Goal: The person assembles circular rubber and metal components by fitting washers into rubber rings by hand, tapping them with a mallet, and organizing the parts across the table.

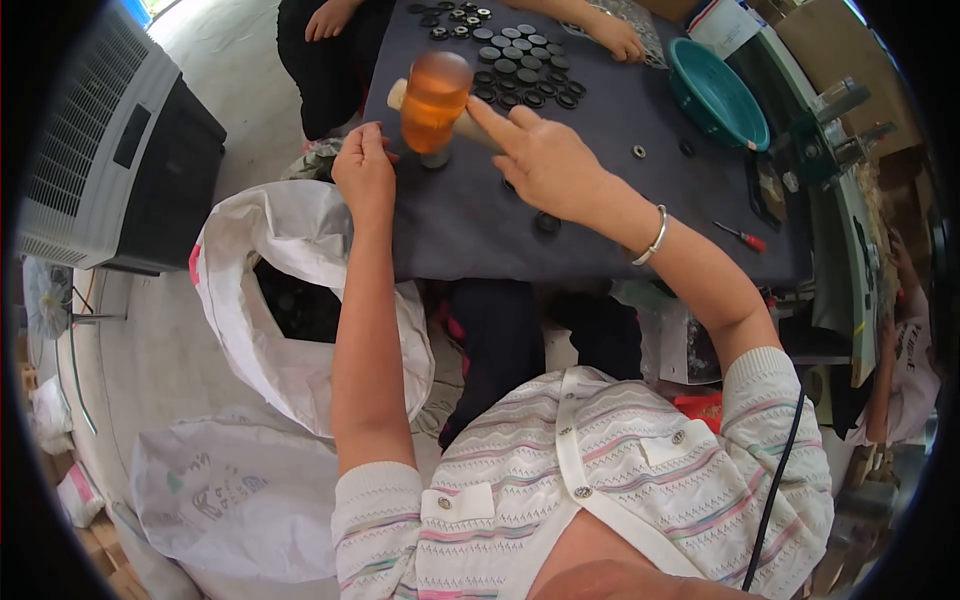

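My right hand (552,165) grips the handle of a mallet (437,95) with a translucent amber head. The mallet head hovers over a small metal cylinder (435,158) standing at the left part of the dark-covered table (640,225); I cannot tell whether they touch. Beside it, at the table's left edge, my left hand (365,170) is closed, fingers curled together. Whatever those fingers hold is hidden. A black ring (547,222) lies below my right hand, and part of another dark piece shows near its fingers.
Rows of grey discs and black rings (528,75) cover the far table, near a co-worker's hand (615,35). A green basin (710,100), a clamp-like green tool (825,140) and a red-handled screwdriver (745,238) are at right. An open white sack (235,300) with dark contents stands left.
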Action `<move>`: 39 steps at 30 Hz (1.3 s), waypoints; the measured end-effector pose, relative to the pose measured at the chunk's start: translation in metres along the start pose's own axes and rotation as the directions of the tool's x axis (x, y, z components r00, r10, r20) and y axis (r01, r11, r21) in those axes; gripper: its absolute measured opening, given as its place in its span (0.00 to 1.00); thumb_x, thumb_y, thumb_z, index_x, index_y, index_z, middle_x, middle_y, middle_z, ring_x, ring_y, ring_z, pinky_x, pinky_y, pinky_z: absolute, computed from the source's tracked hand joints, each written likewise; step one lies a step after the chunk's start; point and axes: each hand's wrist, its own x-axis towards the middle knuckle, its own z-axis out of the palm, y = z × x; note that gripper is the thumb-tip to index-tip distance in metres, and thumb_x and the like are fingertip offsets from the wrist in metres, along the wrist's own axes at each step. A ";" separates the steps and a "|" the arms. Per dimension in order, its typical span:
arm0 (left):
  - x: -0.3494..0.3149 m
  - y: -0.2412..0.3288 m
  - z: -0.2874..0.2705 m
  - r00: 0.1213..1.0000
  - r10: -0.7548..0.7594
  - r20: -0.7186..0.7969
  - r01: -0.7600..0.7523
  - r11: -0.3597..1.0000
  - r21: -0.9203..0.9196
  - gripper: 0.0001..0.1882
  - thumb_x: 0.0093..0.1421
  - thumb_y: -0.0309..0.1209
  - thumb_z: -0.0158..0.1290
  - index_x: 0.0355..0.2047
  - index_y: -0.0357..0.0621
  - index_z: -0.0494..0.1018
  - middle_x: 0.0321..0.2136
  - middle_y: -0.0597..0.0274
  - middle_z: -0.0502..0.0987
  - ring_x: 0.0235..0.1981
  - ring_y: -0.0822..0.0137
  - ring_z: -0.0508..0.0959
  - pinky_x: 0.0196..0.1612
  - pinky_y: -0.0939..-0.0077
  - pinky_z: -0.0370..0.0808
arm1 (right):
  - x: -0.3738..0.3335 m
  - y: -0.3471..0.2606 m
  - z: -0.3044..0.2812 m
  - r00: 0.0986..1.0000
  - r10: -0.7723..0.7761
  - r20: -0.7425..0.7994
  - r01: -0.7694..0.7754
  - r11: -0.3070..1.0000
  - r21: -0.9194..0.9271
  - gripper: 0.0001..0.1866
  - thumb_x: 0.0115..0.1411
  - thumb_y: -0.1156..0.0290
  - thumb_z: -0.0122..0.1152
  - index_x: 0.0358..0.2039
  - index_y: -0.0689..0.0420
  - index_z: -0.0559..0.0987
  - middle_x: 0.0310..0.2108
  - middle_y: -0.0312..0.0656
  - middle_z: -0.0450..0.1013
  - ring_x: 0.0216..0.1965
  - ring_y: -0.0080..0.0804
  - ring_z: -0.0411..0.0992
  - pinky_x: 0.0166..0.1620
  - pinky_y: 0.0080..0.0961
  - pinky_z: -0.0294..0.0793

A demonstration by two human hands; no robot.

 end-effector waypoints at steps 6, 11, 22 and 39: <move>0.001 0.000 0.000 1.000 0.028 0.005 -0.029 0.999 0.035 0.14 0.64 0.35 0.47 0.37 0.35 0.77 0.23 0.62 0.76 0.18 0.75 0.74 0.24 0.81 0.71 | 0.003 0.002 -0.001 0.999 0.023 0.038 -0.021 0.999 -0.047 0.34 0.54 0.74 0.57 0.62 0.56 0.59 0.32 0.51 0.68 0.30 0.48 0.72 0.35 0.37 0.74; 0.000 -0.001 0.001 0.999 0.032 0.007 -0.032 0.999 0.011 0.14 0.63 0.35 0.47 0.36 0.35 0.77 0.22 0.63 0.76 0.17 0.75 0.74 0.23 0.80 0.70 | 0.000 -0.002 0.001 0.999 0.021 -0.042 -0.021 1.000 -0.002 0.32 0.56 0.73 0.54 0.62 0.57 0.60 0.34 0.53 0.70 0.32 0.49 0.73 0.36 0.38 0.74; -0.002 0.005 0.002 0.999 0.022 0.035 -0.023 1.000 0.013 0.13 0.64 0.34 0.46 0.37 0.38 0.77 0.24 0.65 0.76 0.18 0.77 0.73 0.20 0.83 0.67 | -0.035 0.044 -0.041 0.990 0.121 -0.070 -0.118 0.992 0.042 0.33 0.54 0.73 0.57 0.62 0.52 0.59 0.34 0.53 0.70 0.35 0.52 0.72 0.39 0.42 0.72; -0.001 0.002 0.003 0.999 0.017 0.033 -0.020 0.996 0.083 0.13 0.63 0.35 0.48 0.36 0.37 0.77 0.23 0.64 0.75 0.19 0.77 0.73 0.24 0.82 0.69 | -0.053 0.053 -0.042 0.980 0.171 -0.106 -0.180 0.980 -0.088 0.35 0.54 0.74 0.56 0.63 0.53 0.58 0.33 0.51 0.69 0.31 0.49 0.73 0.36 0.39 0.74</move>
